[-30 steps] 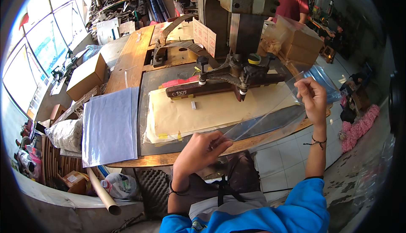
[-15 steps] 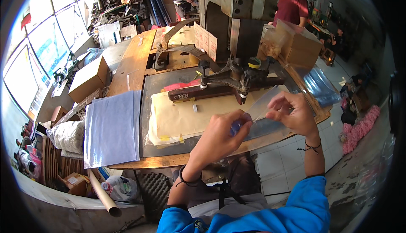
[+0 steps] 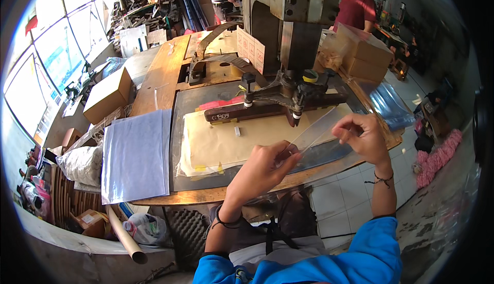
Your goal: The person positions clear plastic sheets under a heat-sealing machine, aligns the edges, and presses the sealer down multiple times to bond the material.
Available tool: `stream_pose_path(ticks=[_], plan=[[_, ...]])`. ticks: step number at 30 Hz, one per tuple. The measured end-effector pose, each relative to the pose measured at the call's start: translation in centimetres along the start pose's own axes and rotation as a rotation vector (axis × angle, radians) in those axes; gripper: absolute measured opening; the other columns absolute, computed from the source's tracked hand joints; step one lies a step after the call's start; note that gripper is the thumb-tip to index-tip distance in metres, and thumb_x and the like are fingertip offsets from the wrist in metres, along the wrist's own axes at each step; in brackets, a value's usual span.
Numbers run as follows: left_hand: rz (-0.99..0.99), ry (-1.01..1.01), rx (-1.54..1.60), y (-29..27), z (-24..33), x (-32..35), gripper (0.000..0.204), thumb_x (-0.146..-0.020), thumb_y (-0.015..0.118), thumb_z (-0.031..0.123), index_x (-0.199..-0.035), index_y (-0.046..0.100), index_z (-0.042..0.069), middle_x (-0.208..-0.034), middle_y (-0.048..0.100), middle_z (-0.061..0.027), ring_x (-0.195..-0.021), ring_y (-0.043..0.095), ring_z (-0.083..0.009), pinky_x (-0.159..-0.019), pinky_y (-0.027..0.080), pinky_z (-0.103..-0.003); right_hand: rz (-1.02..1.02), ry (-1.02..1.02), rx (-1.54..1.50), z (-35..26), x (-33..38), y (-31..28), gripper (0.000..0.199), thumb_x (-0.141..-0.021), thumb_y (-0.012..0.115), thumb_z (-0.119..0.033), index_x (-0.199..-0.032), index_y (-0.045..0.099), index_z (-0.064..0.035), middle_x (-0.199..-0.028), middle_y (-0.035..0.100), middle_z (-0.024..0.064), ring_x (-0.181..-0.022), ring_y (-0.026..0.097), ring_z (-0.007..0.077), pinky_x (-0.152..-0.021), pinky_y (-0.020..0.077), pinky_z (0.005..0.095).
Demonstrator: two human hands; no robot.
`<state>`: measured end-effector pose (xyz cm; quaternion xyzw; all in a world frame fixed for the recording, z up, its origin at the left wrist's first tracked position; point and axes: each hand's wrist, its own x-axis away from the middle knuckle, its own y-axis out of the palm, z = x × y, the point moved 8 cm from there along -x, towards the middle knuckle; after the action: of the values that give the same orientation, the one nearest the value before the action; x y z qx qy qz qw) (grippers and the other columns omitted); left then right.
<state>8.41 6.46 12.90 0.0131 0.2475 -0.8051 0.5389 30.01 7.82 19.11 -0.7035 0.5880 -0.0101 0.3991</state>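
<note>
I have the clear plastic strip (image 3: pixel 320 128) slanting up in the air between the hands, on the near side of the dark metal bar (image 3: pixel 221 114) and overlapping the cream sheets (image 3: pixel 221 152) in my view. My left hand (image 3: pixel 262 168) appears to pinch its lower end between fingers and thumb; my right hand's (image 3: pixel 363 137) fingers curl beside it, and I cannot tell whether they grip. To handle it well, I should touch only its edges, tension it lightly and evenly, and avoid creasing it.
</note>
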Motion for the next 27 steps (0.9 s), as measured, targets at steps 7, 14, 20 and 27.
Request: stream_pose_path(ticks=[7, 14, 20, 27], plan=[[0.042, 0.083, -0.056, -0.7, -0.9, 0.9, 0.017, -0.101, 0.065, 0.013, -0.105, 0.068, -0.003, -0.087, 0.075, -0.0126, -0.072, 0.073, -0.0212, -0.067, 0.057, -0.034, 0.048, 0.08, 0.076, 0.0, -0.1, -1.6, 0.024, -0.093, 0.08, -0.02, -0.103, 0.069, -0.0007, -0.089, 0.069, 0.0007, -0.076, 0.06, 0.0073, -0.072, 0.0497, 0.0236], [0.042, 0.253, -0.294, 0.6, 1.9, 0.7, 0.014, -0.099, 0.064, 0.016, -0.104, 0.065, 0.003, -0.086, 0.073, -0.0172, -0.078, 0.07, -0.0387, -0.07, 0.055, -0.046, -0.024, -0.598, 0.835, -10.7, -0.4, 1.4, 0.047, -0.085, 0.082, -0.036, -0.123, 0.067, -0.0129, -0.117, 0.068, 0.0018, -0.11, 0.061, 0.0222, -0.1, 0.0469, 0.0415], [0.034, 0.276, -0.409, 0.7, 2.7, 0.9, 0.016, -0.101, 0.064, 0.022, -0.101, 0.065, 0.006, -0.082, 0.071, -0.0147, -0.074, 0.069, -0.0384, -0.064, 0.053, -0.048, -0.279, -0.473, 0.68, -8.1, -0.3, 3.8, 0.022, -0.087, 0.079, -0.033, -0.084, 0.072, -0.012, -0.076, 0.068, 0.0009, -0.072, 0.065, 0.0209, -0.077, 0.0502, 0.0381], [0.006, 0.203, -0.544, 0.0, 1.4, 1.7, 0.017, -0.101, 0.063, 0.026, -0.102, 0.069, 0.01, -0.079, 0.072, -0.0117, -0.071, 0.069, -0.0355, -0.06, 0.052, -0.046, -0.356, -0.293, 0.632, -5.8, 0.2, 1.0, 0.019, -0.089, 0.075, -0.033, -0.088, 0.072, -0.0139, -0.08, 0.07, 0.0018, -0.076, 0.069, 0.0228, -0.068, 0.0516, 0.038]])
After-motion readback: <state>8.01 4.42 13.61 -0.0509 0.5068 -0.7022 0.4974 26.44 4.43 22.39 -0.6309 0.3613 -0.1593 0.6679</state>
